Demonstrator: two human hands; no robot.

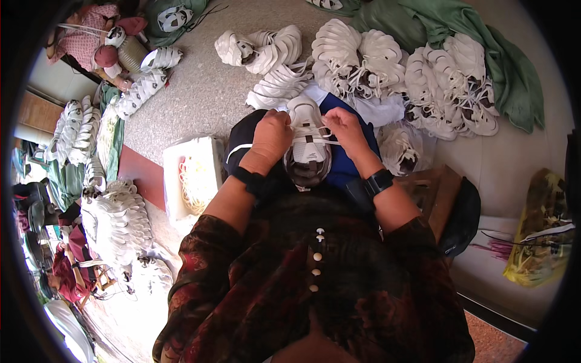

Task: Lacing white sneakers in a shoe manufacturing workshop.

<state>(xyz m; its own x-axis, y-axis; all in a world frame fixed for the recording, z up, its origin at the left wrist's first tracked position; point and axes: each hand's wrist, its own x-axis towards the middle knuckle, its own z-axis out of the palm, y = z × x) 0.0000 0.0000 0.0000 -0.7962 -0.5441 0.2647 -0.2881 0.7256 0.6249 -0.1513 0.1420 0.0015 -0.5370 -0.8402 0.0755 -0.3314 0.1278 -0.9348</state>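
A white shoe upper with a brown-grey heel lies in my lap, its toe pointing away from me. White shoelace crosses its upper part. My left hand is closed in a pinch at the left side of the shoe, on the lace; a white lace end sticks out beside that wrist. Over on the right side, my right hand pinches the lace between thumb and forefinger. The exact grip of the left fingertips is partly hidden by the hand.
Stacks of white shoe uppers lie ahead on the floor, beside green cloth. A white tray of pale laces stands at my left, a wooden stool at my right. Other people sit on the left side.
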